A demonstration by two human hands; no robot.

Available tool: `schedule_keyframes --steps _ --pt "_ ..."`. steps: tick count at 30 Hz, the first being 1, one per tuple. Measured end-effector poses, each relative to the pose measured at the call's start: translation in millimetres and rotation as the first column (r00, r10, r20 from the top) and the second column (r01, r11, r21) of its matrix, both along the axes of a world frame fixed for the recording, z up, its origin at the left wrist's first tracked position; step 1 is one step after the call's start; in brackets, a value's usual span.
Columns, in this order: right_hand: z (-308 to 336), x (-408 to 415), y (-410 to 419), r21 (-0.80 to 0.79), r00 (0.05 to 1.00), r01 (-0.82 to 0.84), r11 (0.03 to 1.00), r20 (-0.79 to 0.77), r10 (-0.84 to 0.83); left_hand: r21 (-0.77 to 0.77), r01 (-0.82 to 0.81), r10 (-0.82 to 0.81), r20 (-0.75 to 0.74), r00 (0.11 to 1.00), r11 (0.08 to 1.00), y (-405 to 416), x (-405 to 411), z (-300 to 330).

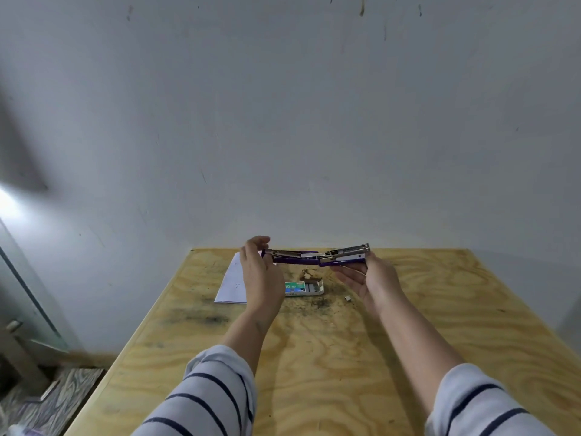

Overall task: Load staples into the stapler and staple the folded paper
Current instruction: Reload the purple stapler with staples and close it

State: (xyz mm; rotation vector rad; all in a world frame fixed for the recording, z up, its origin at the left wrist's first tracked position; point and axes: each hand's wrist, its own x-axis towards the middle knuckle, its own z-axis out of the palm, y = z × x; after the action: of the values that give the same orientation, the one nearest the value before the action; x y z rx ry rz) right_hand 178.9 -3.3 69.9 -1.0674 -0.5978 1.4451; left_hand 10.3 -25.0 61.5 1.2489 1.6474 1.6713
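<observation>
Both hands hold the purple stapler (317,258) swung fully open above the plywood table (440,309): the left hand (261,275) pinches its left end, the right hand (374,283) grips its right end. Beneath lie the folded paper (231,283) and an open staple box (303,288).

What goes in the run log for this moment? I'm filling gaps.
stapler: swung open, held aloft | left hand, right hand: gripping ends | staple box: open on table

A stained plywood table (440,309) stands against a scuffed white wall (283,121).
</observation>
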Motion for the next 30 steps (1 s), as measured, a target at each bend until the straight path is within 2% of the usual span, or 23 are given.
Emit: schedule_keyframes --steps 1,2,3,4,6,8,9,12,15,17,19,22,24,26,29,30 --pt "-0.3 0.9 -0.6 -0.003 1.000 -0.006 1.000 -0.026 0.006 -0.021 -0.040 0.036 -0.173 0.984 0.999 -0.8 -3.2 -0.9" --pt "-0.8 1.5 -1.0 -0.009 0.999 -0.010 1.000 -0.044 0.009 -0.045 -0.088 0.065 -0.375 0.925 0.995 -2.5 -5.1 -0.4" --pt "-1.4 1.5 -1.6 -0.016 0.998 -0.020 1.000 -0.067 0.019 -0.058 -0.121 0.068 -0.558 0.827 0.991 -3.4 -6.3 -0.3" --pt "-1.8 1.1 -2.6 -0.023 0.996 -0.028 0.999 -0.086 0.026 -0.070 -0.122 0.043 -0.679 0.733 0.990 -3.4 -7.0 0.2" --pt "-3.2 -0.5 -3.9 -0.013 0.993 -0.053 0.999 -0.106 0.051 -0.112 -0.078 -0.041 -0.789 0.612 0.991 -3.7 -5.6 2.6" --pt "-5.4 -2.8 -4.3 0.007 0.994 -0.089 0.996 -0.056 0.089 -0.168 -0.007 -0.138 -0.828 0.544 0.986 -4.8 -2.8 2.2" --pt "-6.1 -3.9 -5.5 0.019 0.993 -0.114 0.993 -0.015 0.115 -0.211 0.045 -0.202 -0.819 0.537 0.976 -6.2 -0.8 0.7" --pt "-8.5 -6.9 -8.3 0.011 0.978 -0.187 0.982 0.093 0.185 -0.254 0.212 -0.330 -0.708 0.624 0.944 -13.0 7.3 -8.4" --pt "-12.9 -6.5 -11.8 -0.024 0.973 -0.207 0.978 0.104 0.208 -0.165 0.206 -0.260 -0.727 0.636 0.965 -19.8 10.6 -22.2" --pt "-18.7 -4.2 -13.0 -0.052 0.968 -0.196 0.979 0.146 0.202 -0.197 0.215 -0.289 -0.737 0.611 0.957 -22.5 12.0 -31.0" --pt "-25.9 -2.2 -15.1 -0.080 0.957 -0.188 0.979 0.209 0.201 -0.192 0.220 -0.288 -0.754 0.591 0.956 -24.6 11.7 -39.7" --pt "-34.2 -1.6 -20.1 -0.081 0.912 -0.159 0.984 0.370 0.178 -0.118 0.178 -0.198 -0.809 0.553 0.977 -26.6 8.7 -50.9" --pt "-37.5 1.5 -22.0 -0.006 0.791 -0.130 0.992 0.602 0.107 -0.090 0.145 -0.154 -0.831 0.534 0.985 -25.4 7.3 -55.7" --pt "-43.2 3.3 -25.5 0.156 0.578 -0.126 0.980 0.814 -0.055 -0.070 0.124 -0.124 -0.848 0.515 0.990 -23.3 7.8 -59.3" --pt "-57.5 1.5 -34.7 0.489 0.314 -0.149 0.860 0.848 -0.428 -0.054 0.097 -0.096 -0.858 0.504 0.994 -22.4 9.4 -62.3" --pt "-62.3 -0.8 -37.6 0.544 0.237 -0.180 0.820 0.833 -0.500 -0.046 0.088 -0.084 -0.862 0.500 0.995 -22.3 9.9 -62.7"
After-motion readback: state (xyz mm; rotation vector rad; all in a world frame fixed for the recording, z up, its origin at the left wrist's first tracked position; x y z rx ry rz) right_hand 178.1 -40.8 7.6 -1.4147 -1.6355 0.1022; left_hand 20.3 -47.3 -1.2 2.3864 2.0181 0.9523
